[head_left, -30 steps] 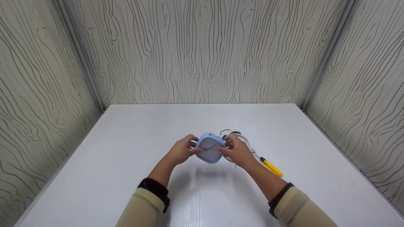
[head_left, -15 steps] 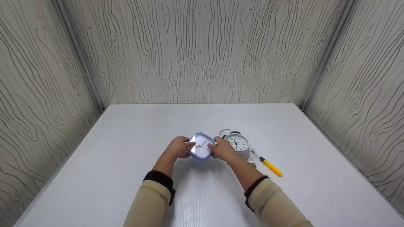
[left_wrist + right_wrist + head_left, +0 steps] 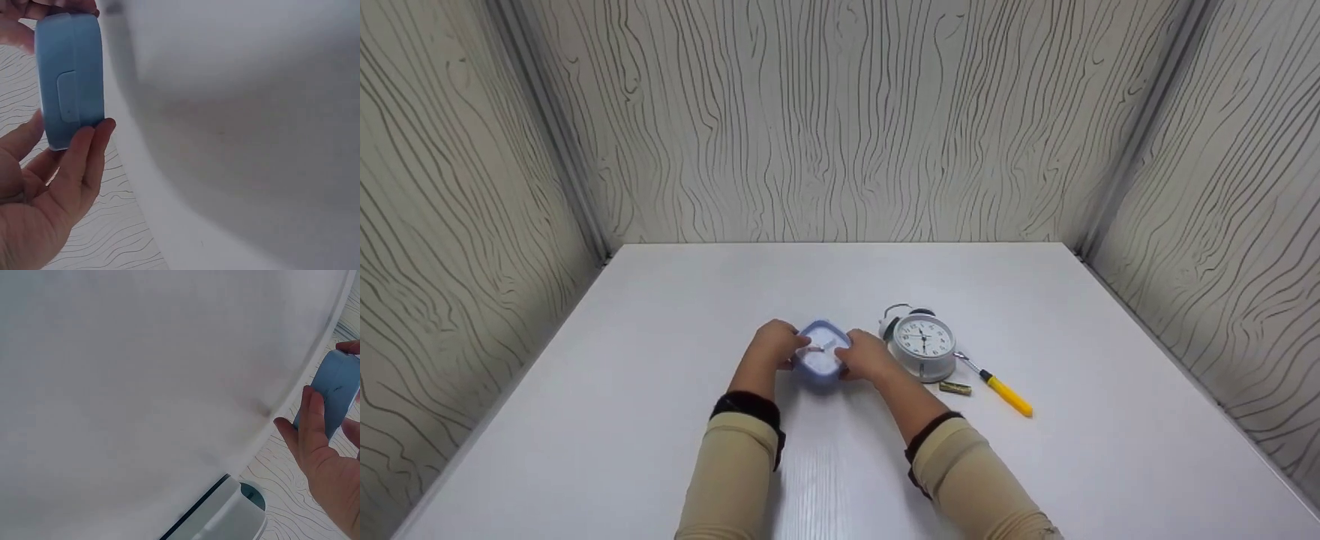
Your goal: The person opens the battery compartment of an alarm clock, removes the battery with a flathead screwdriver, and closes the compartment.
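Both forearms in tan sleeves with dark cuffs reach up from the bottom of the head view to meet at mid-frame, where the left hand and right hand face each other, fingers curled inward, thumbs uppermost, wrists nearly level.

I see the small light-blue square clock, rounded at its corners, face tilted up toward me, just above the counter's middle.
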{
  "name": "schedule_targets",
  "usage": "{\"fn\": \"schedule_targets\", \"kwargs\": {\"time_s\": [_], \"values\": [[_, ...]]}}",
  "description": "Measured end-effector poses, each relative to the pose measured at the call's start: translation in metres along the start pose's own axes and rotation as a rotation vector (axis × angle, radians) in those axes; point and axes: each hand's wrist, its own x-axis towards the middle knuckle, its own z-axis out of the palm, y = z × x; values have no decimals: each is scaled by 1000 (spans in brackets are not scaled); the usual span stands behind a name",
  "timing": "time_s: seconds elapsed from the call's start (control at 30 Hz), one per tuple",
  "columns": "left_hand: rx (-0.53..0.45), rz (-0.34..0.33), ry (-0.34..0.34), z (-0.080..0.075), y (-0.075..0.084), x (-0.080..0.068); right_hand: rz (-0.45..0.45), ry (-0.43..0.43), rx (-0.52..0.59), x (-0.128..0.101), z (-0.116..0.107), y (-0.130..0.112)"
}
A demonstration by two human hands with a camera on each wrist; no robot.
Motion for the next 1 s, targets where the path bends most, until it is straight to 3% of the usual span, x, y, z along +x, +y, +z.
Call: {"fn": "schedule_targets", "kwargs": {"time_s": [0.27, 0.6, 1.0], "values": [[89, -11, -15, 0, -8, 10, -79, 66, -257, 5, 4, 0], [217, -31, -18, 0, -8, 10, -69, 32, -290, 8, 5, -1], [241, 8, -1, 0, -10, 10, -48, -10, -263, 12, 4, -1]]}}
